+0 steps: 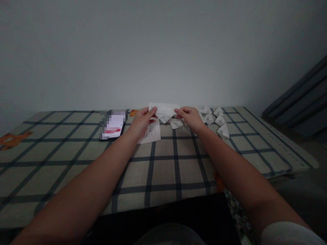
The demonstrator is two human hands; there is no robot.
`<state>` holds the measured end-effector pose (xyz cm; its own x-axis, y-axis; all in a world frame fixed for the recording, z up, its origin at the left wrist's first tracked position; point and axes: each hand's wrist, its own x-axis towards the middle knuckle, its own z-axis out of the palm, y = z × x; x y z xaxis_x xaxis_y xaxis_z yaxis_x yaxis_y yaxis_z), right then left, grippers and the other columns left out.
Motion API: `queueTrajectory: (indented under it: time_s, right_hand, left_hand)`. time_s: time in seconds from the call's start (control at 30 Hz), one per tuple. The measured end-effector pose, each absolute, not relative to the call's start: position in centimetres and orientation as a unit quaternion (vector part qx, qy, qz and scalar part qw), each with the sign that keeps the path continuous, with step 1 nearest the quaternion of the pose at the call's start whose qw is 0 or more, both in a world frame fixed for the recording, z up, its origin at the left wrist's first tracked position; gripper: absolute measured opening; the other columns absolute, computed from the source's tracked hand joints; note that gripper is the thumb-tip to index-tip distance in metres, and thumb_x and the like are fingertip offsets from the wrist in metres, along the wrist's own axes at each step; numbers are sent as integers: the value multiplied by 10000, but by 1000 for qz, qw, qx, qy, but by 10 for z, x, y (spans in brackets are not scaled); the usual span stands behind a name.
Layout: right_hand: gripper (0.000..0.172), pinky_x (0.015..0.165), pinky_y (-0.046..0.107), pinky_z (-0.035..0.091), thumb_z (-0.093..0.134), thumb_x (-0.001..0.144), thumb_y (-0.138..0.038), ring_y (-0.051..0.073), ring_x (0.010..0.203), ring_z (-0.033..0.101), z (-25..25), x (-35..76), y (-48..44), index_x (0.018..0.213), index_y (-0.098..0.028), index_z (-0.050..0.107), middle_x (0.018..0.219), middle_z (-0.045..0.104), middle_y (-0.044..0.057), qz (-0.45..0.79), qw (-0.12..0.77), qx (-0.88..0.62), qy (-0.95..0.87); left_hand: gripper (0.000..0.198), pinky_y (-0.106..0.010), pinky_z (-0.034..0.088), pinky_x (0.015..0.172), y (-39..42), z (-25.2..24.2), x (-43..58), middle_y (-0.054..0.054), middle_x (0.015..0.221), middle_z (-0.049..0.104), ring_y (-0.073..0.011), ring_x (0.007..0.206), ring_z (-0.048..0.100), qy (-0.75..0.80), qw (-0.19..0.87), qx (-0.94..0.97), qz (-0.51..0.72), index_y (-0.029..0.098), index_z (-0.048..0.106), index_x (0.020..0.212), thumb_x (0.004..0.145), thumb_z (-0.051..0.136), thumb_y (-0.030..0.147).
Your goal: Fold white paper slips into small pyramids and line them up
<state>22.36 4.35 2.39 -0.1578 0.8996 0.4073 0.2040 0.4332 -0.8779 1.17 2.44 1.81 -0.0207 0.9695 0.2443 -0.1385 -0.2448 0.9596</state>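
Note:
Between my two hands a white sheet of paper (166, 109) is held up by its left and right sides, with a folded point hanging below its middle. My left hand (143, 120) pinches the left side, thumb on the near face. On the right side my right hand (189, 117) does the same. Under my left hand lies a flat printed paper (153, 132), partly covered by the hand. Several small folded white paper pieces (220, 119) rest on the cloth beside and beyond my right hand; one folded piece (176, 123) lies just below the held sheet.
A phone (113, 126) with a lit, blurred screen lies left of my hands. The checked cloth (163, 163) covers the surface up to a pale wall (163, 51). Dark grey folded fabric (306, 98) hangs at the right. A dark object (163, 217) is at the near edge.

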Motion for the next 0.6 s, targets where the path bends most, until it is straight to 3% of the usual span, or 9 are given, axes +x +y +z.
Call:
queueTrajectory:
  time_s: [0.2,0.37,0.6]
  right_hand:
    - [432,523,227,336,639,709,-579,99,540,466,24,223,42,653,-151,666,590,592,4,329,483,-432,-687]
    - [493,494,231,294,569,757,-614,84,489,406,24,223,42,636,-147,666,542,551,-7,319,459,-440,-702]
    - [533,502,236,296,511,786,-643,98,511,436,24,223,43,629,-150,639,541,538,-8,293,452,-437,-720]
  left_hand:
    - [376,-274,493,667,19,17,20,-94,848,706,-156,730,623,405,552,498,532,148,671,893,741,683,492]
    - [351,-289,515,713,22,13,19,-115,954,719,-166,770,647,404,531,510,543,141,686,931,724,720,423]
    - [401,-276,517,699,21,15,19,-123,1003,718,-176,793,659,425,502,522,543,145,683,991,699,734,415]
